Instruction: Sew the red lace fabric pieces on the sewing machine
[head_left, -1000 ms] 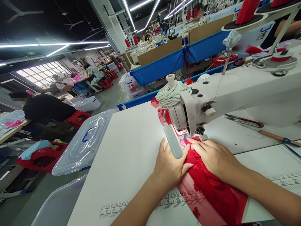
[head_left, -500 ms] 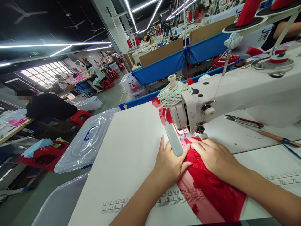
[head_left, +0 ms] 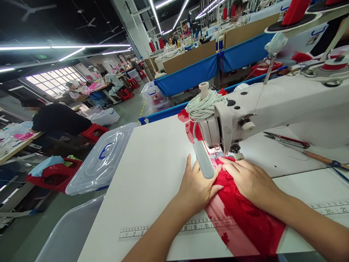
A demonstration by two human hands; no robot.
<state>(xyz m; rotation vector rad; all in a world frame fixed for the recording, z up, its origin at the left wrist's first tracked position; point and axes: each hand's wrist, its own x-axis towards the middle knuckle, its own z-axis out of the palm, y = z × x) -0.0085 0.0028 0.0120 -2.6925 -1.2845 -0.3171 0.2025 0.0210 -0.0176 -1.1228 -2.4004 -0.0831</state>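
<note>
Red lace fabric with a sheer pink part lies under the needle area of a white sewing machine and hangs toward the table's front edge. My left hand holds the fabric's left side, thumb and forefinger on it, partly behind a grey lamp. My right hand presses the red part with its fingers together, close to the presser foot. Fingertips of both hands nearly meet there. More of the red fabric shows behind the machine head. A coil of pale cord rests on top.
Scissors and a wooden-handled tool lie right of the machine. A ruler strip runs along the white table. Left of it stands a lidded clear plastic box. Other people sit at work farther off.
The view has shifted slightly, so the machine sits a little farther right in the picture. Both hands stay on the fabric in nearly the same place.
</note>
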